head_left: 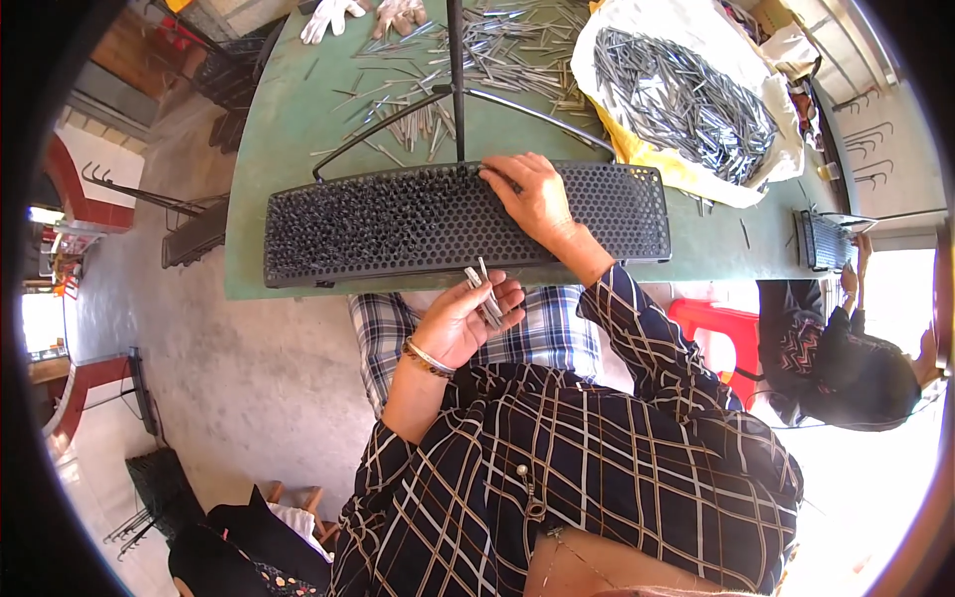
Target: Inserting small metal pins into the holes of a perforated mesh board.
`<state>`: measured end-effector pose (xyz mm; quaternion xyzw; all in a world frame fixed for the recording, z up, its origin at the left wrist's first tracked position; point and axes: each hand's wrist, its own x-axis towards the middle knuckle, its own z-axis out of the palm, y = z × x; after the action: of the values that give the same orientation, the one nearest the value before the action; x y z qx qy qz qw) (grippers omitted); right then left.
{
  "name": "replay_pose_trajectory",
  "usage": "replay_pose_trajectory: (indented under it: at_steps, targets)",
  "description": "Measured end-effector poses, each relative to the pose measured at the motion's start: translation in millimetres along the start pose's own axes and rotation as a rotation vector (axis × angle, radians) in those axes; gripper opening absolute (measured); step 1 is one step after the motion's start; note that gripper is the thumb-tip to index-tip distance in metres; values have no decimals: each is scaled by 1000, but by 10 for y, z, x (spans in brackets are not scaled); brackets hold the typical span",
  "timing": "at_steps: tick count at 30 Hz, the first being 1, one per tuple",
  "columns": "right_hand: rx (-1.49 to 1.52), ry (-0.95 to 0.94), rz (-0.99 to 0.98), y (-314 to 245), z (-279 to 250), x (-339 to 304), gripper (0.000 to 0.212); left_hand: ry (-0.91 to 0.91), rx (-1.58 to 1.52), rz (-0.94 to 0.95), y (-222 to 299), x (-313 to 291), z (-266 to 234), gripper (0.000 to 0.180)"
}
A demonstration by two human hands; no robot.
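Note:
A long black perforated rack [597, 214] with rows of round holes lies across the table's near edge. Its left part is densely filled with dark upright pieces; the holes on the right look bare. My right hand [537, 199] rests over the rack's middle, fingertips pinched together at the border of the filled part. Whatever those fingers hold is too small to make out. Just below the rack's front edge, my left hand [463, 318] is palm up, its fingers curled around several thin grey metal rods [487, 298].
Loose metal rods [497, 50] are scattered over the green table [298, 109]. A white and yellow sack [686, 179] full of rods stands at the back right. Two gloves [333, 18] lie far left. Other people sit right and lower left; a red stool [711, 323] stands right.

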<state>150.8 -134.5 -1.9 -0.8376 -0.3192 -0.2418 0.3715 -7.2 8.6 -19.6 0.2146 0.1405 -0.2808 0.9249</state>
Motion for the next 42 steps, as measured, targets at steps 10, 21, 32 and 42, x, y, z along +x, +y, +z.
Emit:
replay_pose_trajectory:
  at_steps: [10, 21, 32, 42]
  targets:
    - [-168, 14, -124, -53, -23, 29, 11, 47, 90, 70, 26, 9, 80, 27]
    - [-160, -124, -78, -73, -66, 25, 9, 87, 136, 87, 72, -31, 138, 28]
    - [666, -722, 568, -499, -410, -39, 24, 79, 344, 166, 116, -25, 225, 32]
    - [518, -154, 638, -294, -229, 80, 24, 154, 326, 196, 111, 0, 147, 40]
